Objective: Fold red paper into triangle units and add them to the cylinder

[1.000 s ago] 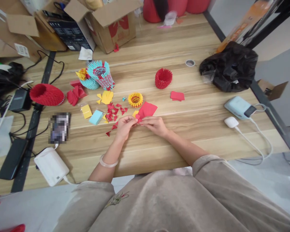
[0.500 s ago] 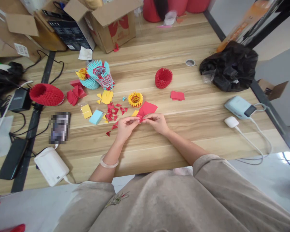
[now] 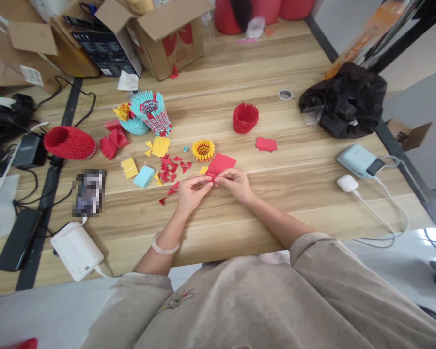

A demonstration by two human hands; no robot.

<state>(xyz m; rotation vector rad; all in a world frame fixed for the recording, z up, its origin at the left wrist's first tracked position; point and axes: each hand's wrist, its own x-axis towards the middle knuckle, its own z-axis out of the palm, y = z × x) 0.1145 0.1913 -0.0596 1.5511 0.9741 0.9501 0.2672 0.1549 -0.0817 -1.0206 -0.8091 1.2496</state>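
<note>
1 small red paper [image 3: 213, 177] is pinched between the fingertips of left hand [image 3: 191, 194] and right hand [image 3: 237, 185] (a yellow paper ring [image 3: 204, 156] sits just beyond).

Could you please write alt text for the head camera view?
A person's left hand and right hand pinch a small piece of red paper at a wooden table. Folded red paper triangles lie to the left; a yellow origami bowl stands beyond.

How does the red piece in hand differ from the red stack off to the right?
The red piece is pinched by the left hand and right hand; the red stack lies on the table, untouched. The red piece is partly hidden; the red stack is in plain view. Both are red and look like paper.
</note>
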